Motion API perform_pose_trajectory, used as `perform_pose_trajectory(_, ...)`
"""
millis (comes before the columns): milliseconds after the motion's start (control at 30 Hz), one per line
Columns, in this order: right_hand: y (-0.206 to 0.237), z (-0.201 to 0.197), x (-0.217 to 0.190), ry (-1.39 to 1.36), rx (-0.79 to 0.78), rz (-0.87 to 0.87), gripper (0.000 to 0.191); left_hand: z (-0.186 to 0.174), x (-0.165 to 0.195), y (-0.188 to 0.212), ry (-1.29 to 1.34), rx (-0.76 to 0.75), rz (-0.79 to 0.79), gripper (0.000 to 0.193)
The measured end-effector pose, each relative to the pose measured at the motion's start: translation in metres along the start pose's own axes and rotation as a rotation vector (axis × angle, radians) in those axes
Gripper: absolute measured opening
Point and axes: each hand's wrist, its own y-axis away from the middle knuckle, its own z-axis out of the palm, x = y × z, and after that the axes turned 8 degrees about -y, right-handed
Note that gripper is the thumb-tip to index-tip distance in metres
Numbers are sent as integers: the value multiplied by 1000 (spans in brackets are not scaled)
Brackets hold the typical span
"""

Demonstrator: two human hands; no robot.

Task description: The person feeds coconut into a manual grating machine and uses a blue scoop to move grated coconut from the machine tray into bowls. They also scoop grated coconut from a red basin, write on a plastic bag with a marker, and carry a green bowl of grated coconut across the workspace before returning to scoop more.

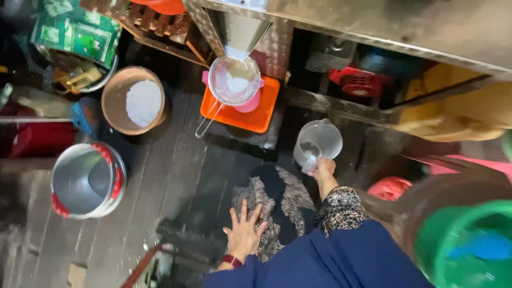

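Observation:
My right hand grips the handle of a clear plastic measuring jug, held low over the dark floor. My left hand rests with fingers spread on my knee, which is covered in patterned black-and-white cloth. Ahead, a round metal sieve holding white pulp sits on a pink bowl, which stands on an orange square tray. A metal chute ends just above the sieve.
A brown bowl with white grated stuff sits at the left. A silver bucket with a red rim stands lower left. A green tub is at the right. Red engine parts lie under the metal bench.

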Motion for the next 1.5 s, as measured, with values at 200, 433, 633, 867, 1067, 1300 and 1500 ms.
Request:
perform_pose_trajectory(200,-52,8,12,-98,-292,-18,40,11,-15,-81,-147,73,-10,67)
perform_pose_trajectory(433,56,-40,-26,253,-106,-682,35,11,-21,-96,-630,340,84,62)
perform_pose_trajectory(633,124,-261,-71,444,739,-983,26,-4,-32,-73,-645,179,209,53)
perform_pose_trajectory(867,35,-365,-42,260,576,-380,28,-34,-12,-96,-337,246,246,51)
perform_pose_trajectory(1067,60,-374,-42,-456,246,-92,23,-166,20,-117,333,719,297,47)
perform_pose_trajectory(1300,160,-352,-165,-269,178,-535,29,-411,36,-62,365,1387,597,41)
perform_pose_trajectory(1500,255,-186,-394,170,-139,-922,55,-585,81,-24,353,1694,782,46)
